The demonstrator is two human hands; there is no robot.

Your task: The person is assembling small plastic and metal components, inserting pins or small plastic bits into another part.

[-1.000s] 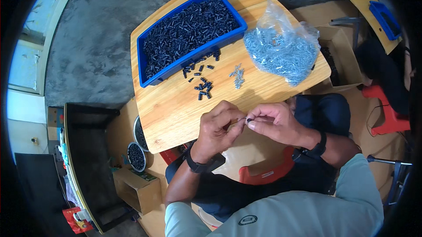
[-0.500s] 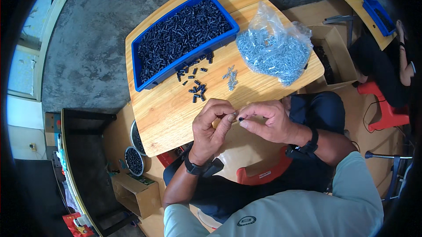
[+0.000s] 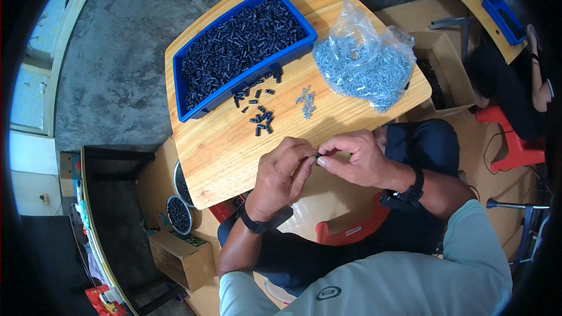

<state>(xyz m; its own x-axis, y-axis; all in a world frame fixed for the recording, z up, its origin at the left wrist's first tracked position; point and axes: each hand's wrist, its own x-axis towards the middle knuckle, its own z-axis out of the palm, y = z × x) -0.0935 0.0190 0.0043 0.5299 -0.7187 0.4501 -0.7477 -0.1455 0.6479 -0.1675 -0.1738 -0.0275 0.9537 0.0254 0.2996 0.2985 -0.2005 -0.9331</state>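
In the head view, the left hand (image 3: pixel 283 176) and right hand (image 3: pixel 355 156) are meeting just over the near edge of the table (image 3: pixel 222 152), fingertips pinching together on a small black part (image 3: pixel 317 155) held between them. Farther back, a blue tray (image 3: pixel 202 108) is sitting full of black parts, with loose black parts (image 3: pixel 261 118) and a few screws (image 3: pixel 305 100) lying beside it. A clear bag (image 3: pixel 366 61) of screws is resting to the right.

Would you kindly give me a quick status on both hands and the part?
Left hand and right hand pinch one small black part between fingertips, at the table edge. Loose black parts and screws lie apart; nothing in the way.
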